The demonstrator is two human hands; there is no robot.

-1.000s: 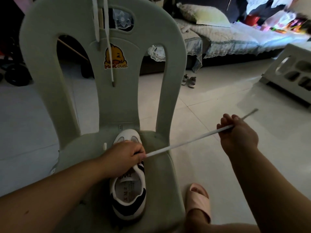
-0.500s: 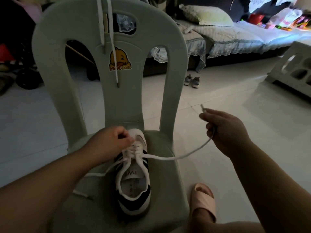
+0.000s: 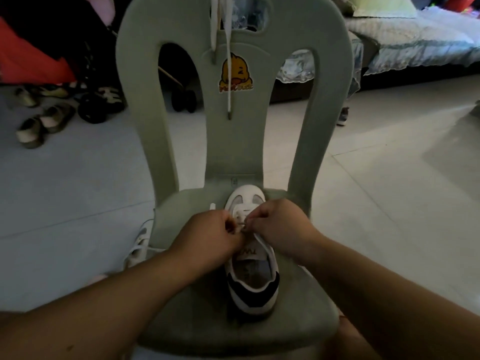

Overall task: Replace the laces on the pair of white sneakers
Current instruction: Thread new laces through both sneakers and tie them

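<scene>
The grey-green plastic chair [image 3: 235, 146] fills the middle of the frame, and its backrest carries a yellow duck sticker [image 3: 235, 74] with orange lettering beneath it, too small and blurred to read. Two spare white laces [image 3: 228, 81] hang down the backrest from the top, one ending just below the sticker. The white sneaker [image 3: 253, 289] stands on the seat at lower centre, toe toward the backrest and dark heel panel toward the camera. Its tongue shows dark letters, partly covered by the hands and not surely legible.

Both forearms reach in from the bottom corners and meet over the front of the sneaker. The left hand [image 3: 210, 237] has its knuckles up and fingers curled; its grip is narrow and appears to pinch the sneaker's eyelet edge. The right hand [image 3: 279, 227] faces it, its grip closed tight, thumb and forefinger pinching the dark tip of the lace [image 3: 241, 213], which already crosses the eyelets nearest the toe. The fingertips of the two hands are almost touching.

A second white sneaker [image 3: 137, 245] lies on the tiled floor [image 3: 376, 203] just left of the seat. Several pairs of shoes [image 3: 33, 126] sit at the left edge, and a bed [image 3: 415, 42] with a pale pillow [image 3: 384, 6] occupies the upper right
</scene>
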